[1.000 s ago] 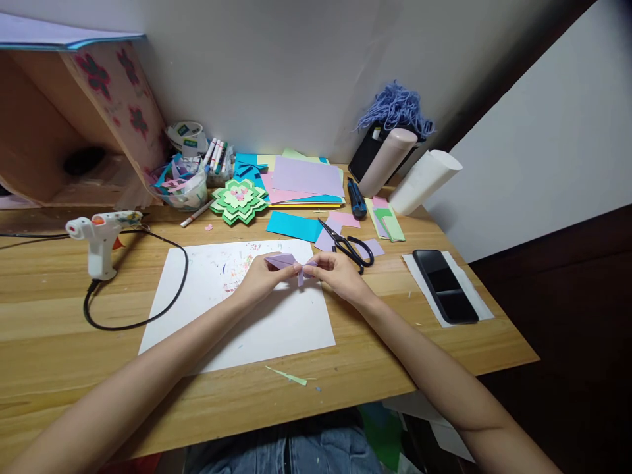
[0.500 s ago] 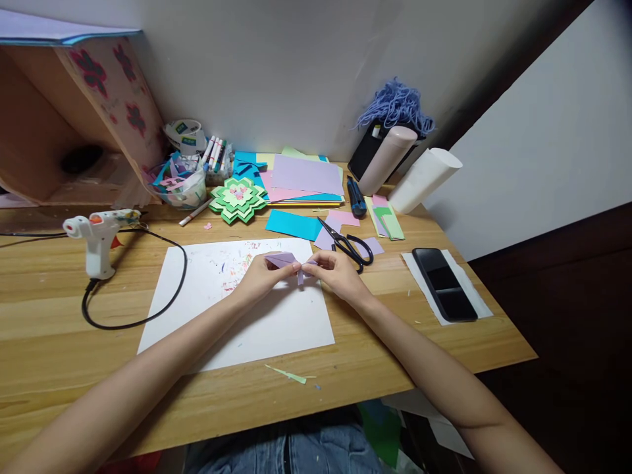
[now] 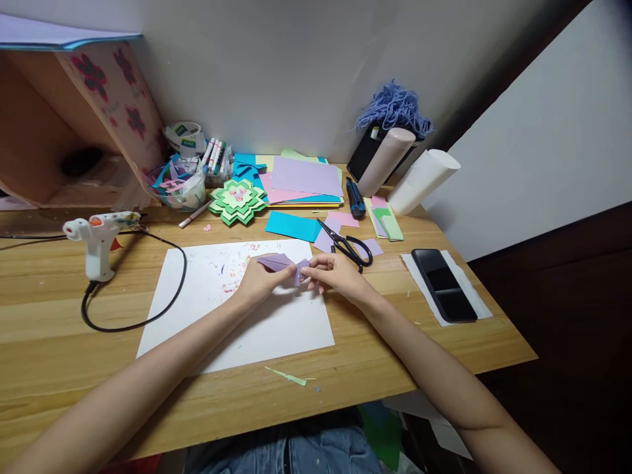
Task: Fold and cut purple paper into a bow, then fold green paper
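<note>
Folded lilac paper pinched in both hands, above white sheet; scissors nearby.

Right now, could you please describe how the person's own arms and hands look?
The left hand and right hand wear no gloves. The left arm and right arm show no sleeves, and no watch or bracelet is visible.

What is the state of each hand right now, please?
Left hand: closed, holding the folded purple paper.
Right hand: closed, pinching the same paper at its right end.
</note>
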The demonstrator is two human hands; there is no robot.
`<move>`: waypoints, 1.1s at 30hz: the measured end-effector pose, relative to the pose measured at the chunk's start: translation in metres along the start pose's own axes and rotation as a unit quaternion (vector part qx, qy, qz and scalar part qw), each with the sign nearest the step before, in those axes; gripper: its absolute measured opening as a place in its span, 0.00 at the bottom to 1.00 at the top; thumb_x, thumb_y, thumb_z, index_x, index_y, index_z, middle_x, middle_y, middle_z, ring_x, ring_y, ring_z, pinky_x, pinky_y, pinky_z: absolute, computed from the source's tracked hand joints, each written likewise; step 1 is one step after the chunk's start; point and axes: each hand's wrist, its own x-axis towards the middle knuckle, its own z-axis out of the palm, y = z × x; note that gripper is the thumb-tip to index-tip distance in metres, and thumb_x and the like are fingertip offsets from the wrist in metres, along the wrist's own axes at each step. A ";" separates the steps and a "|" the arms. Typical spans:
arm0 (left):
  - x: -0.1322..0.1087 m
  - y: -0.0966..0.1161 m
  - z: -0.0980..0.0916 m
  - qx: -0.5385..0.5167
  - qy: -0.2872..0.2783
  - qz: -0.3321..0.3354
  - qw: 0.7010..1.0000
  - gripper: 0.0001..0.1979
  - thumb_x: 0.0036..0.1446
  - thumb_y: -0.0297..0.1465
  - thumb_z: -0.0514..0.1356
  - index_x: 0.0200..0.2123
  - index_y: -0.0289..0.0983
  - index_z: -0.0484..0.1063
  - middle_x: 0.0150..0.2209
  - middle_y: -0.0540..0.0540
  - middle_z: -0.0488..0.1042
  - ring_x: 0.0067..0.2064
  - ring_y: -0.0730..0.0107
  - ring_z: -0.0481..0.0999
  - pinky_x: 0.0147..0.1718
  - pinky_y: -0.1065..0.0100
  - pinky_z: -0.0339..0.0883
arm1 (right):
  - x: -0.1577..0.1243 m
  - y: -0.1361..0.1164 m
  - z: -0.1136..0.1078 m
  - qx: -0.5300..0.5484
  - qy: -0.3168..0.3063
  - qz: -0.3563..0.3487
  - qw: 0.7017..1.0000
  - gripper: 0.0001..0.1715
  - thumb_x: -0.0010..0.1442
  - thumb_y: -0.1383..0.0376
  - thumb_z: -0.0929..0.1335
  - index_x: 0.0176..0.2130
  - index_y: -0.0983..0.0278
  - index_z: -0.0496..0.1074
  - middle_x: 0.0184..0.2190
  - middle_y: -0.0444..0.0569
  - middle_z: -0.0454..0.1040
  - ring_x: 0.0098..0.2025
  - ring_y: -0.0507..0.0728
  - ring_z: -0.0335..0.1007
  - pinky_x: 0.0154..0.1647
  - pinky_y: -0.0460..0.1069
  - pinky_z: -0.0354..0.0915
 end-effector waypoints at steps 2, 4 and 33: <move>0.000 0.000 0.000 0.007 0.000 0.011 1.000 0.10 0.47 0.37 0.61 0.22 0.35 0.72 0.24 0.49 0.72 0.28 0.70 0.68 0.29 0.68 0.61 | 0.000 0.000 0.001 -0.012 0.015 -0.007 1.000 0.18 0.47 0.54 0.72 0.27 0.67 0.71 0.26 0.49 0.75 0.22 0.49 0.69 0.17 0.42 0.61; 0.000 0.000 0.001 0.003 0.000 0.023 1.000 0.10 0.46 0.37 0.62 0.23 0.35 0.73 0.26 0.48 0.73 0.30 0.69 0.70 0.31 0.68 0.62 | -0.001 0.000 0.003 -0.030 0.030 -0.017 0.999 0.17 0.47 0.55 0.72 0.26 0.67 0.70 0.25 0.48 0.75 0.21 0.48 0.67 0.17 0.42 0.60; -0.002 0.004 0.001 -0.032 -0.016 -0.011 0.999 0.09 0.45 0.36 0.64 0.24 0.35 0.74 0.26 0.48 0.75 0.29 0.71 0.70 0.33 0.68 0.63 | -0.006 -0.003 0.004 -0.178 0.012 -0.155 0.972 0.21 0.61 0.56 0.62 0.23 0.66 0.69 0.21 0.44 0.69 0.23 0.48 0.62 0.26 0.44 0.57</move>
